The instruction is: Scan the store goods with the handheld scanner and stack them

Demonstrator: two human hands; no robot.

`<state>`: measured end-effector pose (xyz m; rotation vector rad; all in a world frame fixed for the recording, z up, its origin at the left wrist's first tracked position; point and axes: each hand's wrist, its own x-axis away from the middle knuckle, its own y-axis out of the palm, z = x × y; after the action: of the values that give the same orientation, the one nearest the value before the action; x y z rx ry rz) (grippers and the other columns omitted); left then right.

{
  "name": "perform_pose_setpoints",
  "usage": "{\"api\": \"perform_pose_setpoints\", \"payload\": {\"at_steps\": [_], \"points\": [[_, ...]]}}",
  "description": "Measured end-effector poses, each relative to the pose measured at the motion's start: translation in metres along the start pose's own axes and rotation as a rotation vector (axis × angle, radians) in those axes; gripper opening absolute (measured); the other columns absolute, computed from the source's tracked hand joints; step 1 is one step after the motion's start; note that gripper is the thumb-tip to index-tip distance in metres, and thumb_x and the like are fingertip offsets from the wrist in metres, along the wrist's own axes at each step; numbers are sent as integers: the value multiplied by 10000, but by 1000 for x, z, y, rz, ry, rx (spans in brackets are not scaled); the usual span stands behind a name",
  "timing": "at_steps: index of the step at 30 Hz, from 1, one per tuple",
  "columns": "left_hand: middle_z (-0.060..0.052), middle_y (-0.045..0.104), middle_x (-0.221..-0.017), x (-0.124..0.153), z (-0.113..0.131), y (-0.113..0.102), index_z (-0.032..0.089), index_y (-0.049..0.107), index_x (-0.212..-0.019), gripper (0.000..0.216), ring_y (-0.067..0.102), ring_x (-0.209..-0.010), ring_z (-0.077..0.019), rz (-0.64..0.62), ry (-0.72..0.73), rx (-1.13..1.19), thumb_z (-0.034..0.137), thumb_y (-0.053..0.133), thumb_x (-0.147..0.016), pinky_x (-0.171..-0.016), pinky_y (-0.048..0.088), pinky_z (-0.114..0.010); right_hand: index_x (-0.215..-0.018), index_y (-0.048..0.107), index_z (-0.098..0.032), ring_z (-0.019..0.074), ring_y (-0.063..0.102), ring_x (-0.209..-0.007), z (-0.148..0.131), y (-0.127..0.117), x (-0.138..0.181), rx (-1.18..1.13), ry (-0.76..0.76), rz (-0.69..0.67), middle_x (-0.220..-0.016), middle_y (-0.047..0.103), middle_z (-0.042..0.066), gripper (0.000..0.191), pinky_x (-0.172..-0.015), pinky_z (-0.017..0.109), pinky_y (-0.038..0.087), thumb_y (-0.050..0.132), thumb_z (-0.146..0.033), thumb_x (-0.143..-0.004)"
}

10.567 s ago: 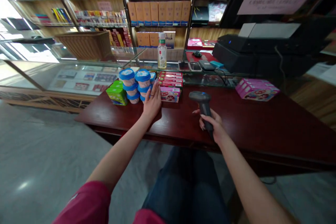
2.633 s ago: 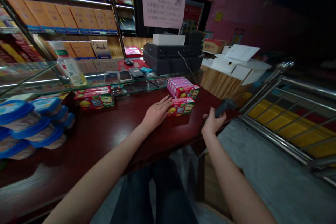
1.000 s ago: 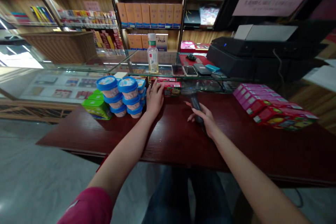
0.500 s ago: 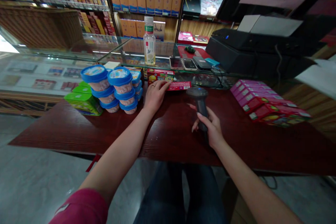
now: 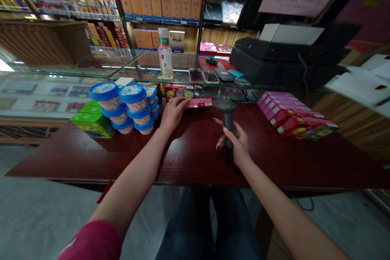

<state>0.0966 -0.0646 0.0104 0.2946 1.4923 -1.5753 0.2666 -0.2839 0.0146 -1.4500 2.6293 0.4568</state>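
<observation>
My left hand [image 5: 174, 113] is closed on the near end of a flat red box [image 5: 199, 102], its fingers over the top. Behind it a second red box [image 5: 179, 90], with fruit pictures, stands on edge. In my right hand [image 5: 239, 142] a black barcode scanner [image 5: 227, 124] is held upright by its handle, fingers wrapped around it. The scanner's head is just right of the flat red box, with no clear contact visible. To the left of my left hand stand stacked tubs with blue lids [image 5: 134, 103] and green packs [image 5: 93, 121].
Purple and red boxes [image 5: 298, 118] lie in a row at the right of the brown table [image 5: 195, 162]. Behind it, a glass counter holds a bottle [image 5: 165, 59], phones [image 5: 211, 76] and a black machine [image 5: 274, 63]. A wicker basket [image 5: 45, 42] is far left.
The view has swung slightly right, so the scene sits further left. Both hands keep their hold; the scanner has shifted a little to the right relative to the flat red box.
</observation>
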Motion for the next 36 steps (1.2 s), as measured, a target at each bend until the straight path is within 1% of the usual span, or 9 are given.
{"api": "perform_pose_setpoints", "payload": {"at_steps": [6,9,12,16,19,24,28,32,36], "points": [[-107,647,-1403,-1,5,-3,240,660,-1371,386,590,-1298,-270,46,8,123,204,524,-1011,-1142,483,-471,-1138,651,-201,110,636,-415,-7,-18,-3,16,-132,266,-1304,753,146,450,-395,258,462,805,-438,-787],[-88,688,-1317,0,21,1,234,705,-1266,294,631,-1267,-242,55,39,274,227,555,-1014,-1122,517,-438,-1147,656,-197,97,608,-413,-16,-40,-2,34,-203,403,-1269,765,141,491,-400,253,453,816,-439,-751],[-70,701,-1266,0,46,9,245,724,-1195,232,663,-1226,-226,31,94,378,238,596,-1002,-1085,550,-421,-1153,656,-192,93,593,-415,-26,-68,6,49,-268,547,-1245,769,136,495,-414,255,451,808,-428,-745],[-76,707,-1300,-4,91,28,256,712,-1226,259,674,-1227,-235,-42,181,455,221,643,-979,-1083,559,-445,-1201,631,-190,111,593,-411,-37,-112,22,72,-314,774,-1209,773,133,541,-430,280,467,783,-430,-741],[-81,700,-1350,-7,135,46,258,696,-1270,338,657,-1271,-244,-111,215,497,161,664,-947,-1107,547,-464,-1235,599,-185,118,595,-412,-41,-143,34,71,-333,908,-1216,771,142,588,-426,286,466,767,-429,-727],[-82,675,-1408,-14,224,83,250,678,-1311,421,636,-1306,-231,-182,270,536,85,653,-924,-1130,533,-440,-1187,599,-168,115,596,-420,-42,-186,41,62,-323,1021,-1181,781,139,560,-402,271,455,731,-465,-732],[-96,683,-1410,-21,288,107,220,686,-1305,394,626,-1327,-253,-196,297,456,95,661,-932,-1120,529,-440,-1121,610,-174,117,628,-466,-45,-215,35,24,-329,1124,-1163,777,122,456,-417,265,497,700,-440,-763],[-83,676,-1434,-29,325,124,224,685,-1319,378,587,-1387,-270,-173,309,370,124,649,-956,-1139,496,-464,-1097,615,-177,154,725,-627,-51,-241,26,4,-355,1221,-1182,762,121,363,-542,288,603,671,-401,-816],[-46,647,-1474,-40,340,142,262,678,-1335,388,520,-1460,-264,-139,300,318,131,621,-974,-1179,451,-482,-1128,615,-178,192,774,-774,-53,-257,16,31,-366,1253,-1211,757,124,365,-614,310,645,651,-415,-853]]}}
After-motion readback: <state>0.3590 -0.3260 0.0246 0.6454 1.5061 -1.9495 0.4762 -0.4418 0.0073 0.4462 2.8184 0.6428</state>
